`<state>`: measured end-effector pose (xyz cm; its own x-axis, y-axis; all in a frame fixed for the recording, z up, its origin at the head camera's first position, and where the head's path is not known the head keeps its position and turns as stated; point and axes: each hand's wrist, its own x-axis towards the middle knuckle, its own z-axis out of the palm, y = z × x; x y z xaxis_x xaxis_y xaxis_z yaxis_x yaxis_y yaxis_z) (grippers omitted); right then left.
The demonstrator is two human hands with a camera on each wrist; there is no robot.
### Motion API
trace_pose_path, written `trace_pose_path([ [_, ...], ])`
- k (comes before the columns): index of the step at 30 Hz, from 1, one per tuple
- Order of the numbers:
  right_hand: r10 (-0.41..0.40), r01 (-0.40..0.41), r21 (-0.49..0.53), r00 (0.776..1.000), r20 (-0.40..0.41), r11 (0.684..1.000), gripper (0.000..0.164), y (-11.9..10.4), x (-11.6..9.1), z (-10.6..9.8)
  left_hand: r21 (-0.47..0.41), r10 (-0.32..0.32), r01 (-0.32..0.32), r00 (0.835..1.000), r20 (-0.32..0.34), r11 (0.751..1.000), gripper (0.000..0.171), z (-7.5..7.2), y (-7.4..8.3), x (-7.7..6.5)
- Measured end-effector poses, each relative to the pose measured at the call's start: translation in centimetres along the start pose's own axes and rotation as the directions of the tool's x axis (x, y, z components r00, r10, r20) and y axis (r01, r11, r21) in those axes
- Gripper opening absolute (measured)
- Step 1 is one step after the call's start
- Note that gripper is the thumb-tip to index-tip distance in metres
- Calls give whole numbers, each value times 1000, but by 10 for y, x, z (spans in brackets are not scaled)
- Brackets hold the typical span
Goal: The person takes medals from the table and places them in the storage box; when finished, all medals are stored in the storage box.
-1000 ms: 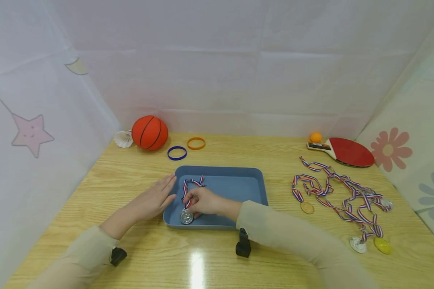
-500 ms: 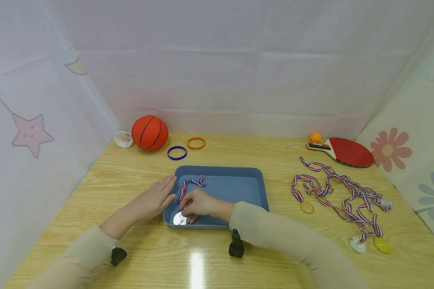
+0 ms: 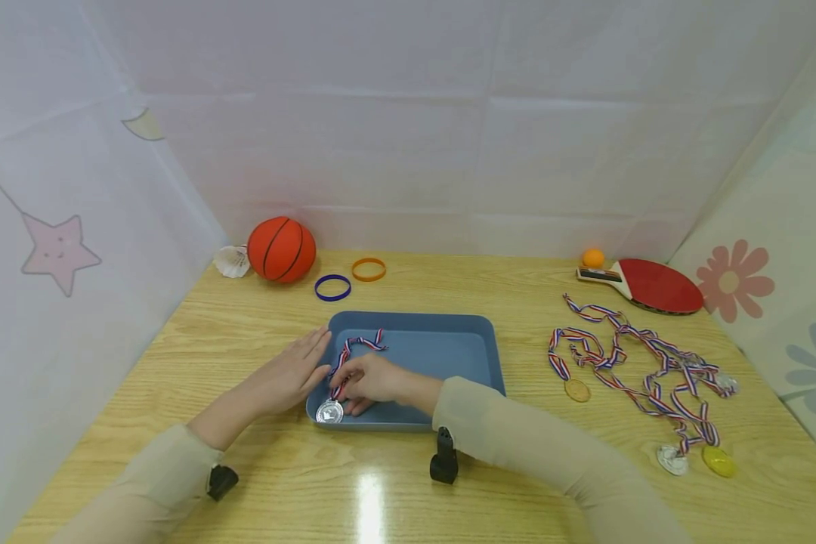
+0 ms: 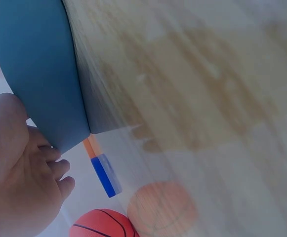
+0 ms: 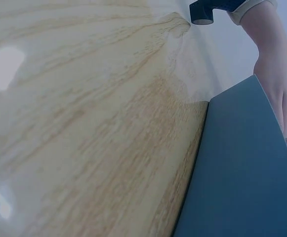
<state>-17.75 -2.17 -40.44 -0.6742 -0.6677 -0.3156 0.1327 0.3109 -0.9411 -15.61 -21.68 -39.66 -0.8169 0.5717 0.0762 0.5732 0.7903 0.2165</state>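
Note:
A silver medal (image 3: 329,412) lies in the near left corner of a blue-grey tray (image 3: 415,322). Its red, white and blue ribbon (image 3: 344,353) runs back along the tray's left side and bends right at the end. Reaching in from the right, my right hand (image 3: 370,380) pinches the ribbon just above the medal, with its fingers curled. At the tray's left wall, my left hand (image 3: 292,372) rests with straight fingers along the rim. The left wrist view shows the left fingers (image 4: 54,170) at the tray wall; in the right wrist view the near wall (image 5: 242,158) hides the medal.
On the right lie tangled ribbons (image 3: 625,363) with several medals, including a gold one (image 3: 577,390) and a yellow one (image 3: 719,462). Behind are a table tennis bat (image 3: 661,287), an orange ball (image 3: 593,258), two wristbands (image 3: 333,288), a small basketball (image 3: 282,250) and a seashell (image 3: 232,261).
My right hand has shifted slightly left, and the silver medal has slid left into the tray's near corner, its ribbon straightening along the left side. My left hand has stayed put.

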Motion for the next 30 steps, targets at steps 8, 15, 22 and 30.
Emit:
trace_pose_path([
  [8, 0, 0, 8, 1000, -2, 1000, 15, -4, -6, -3, 0, -13, 13, 1000, 13, 1000, 55, 1, -1, 0],
  [15, -88, 89, -58, 996, 28, 994, 13, -11, -23, -17, -5, -21, 21, 1000, 14, 1000, 56, 2, -2, 0],
  [22, -173, 176, -89, 984, 37, 980, 17, -34, -68, -42, -5, -26, 26, 1000, 7, 1000, 56, 1, -1, 1],
  [30, -299, 291, -144, 954, -36, 946, 20, -36, -125, -82, -5, -24, 24, 1000, 18, 1000, 56, 1, 0, 1],
])
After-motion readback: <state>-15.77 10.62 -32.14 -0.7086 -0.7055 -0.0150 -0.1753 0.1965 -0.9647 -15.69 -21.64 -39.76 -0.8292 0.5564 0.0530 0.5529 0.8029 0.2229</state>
